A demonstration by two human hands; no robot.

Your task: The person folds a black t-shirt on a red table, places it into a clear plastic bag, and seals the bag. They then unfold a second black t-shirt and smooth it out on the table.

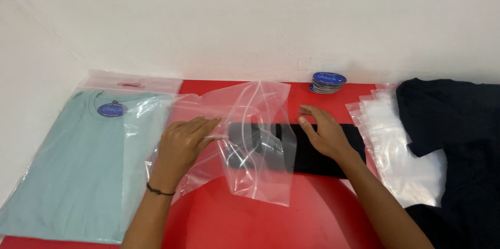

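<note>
Head view: red tabletop (312, 218) against white wall. Left hand (182, 145) flat, fingers extended, pressing on one clear plastic zip bag (258, 147) near table centre; not clenched, nothing pinched that can be confirmed. Thin black band on left wrist. Right hand (323, 132) open, palm down on one folded black garment (323, 155), fingertips at its back edge; no closed grip. Garment lies mid-table, left end partly inside the clear bag, right end sticking out toward the right.

Left edge of table: one pale green folded T-shirt in a clear bag (78, 165), one round blue label at the collar, pink hang-strip at the bag's top. Back edge, right of centre: one small stack of round blue stickers (328, 82), count in stack unreadable. Right side: one pile of empty clear zip bags (396, 145), several, exact number unclear. Right edge: dark navy cloth heap (458, 139), partly over that pile.
</note>
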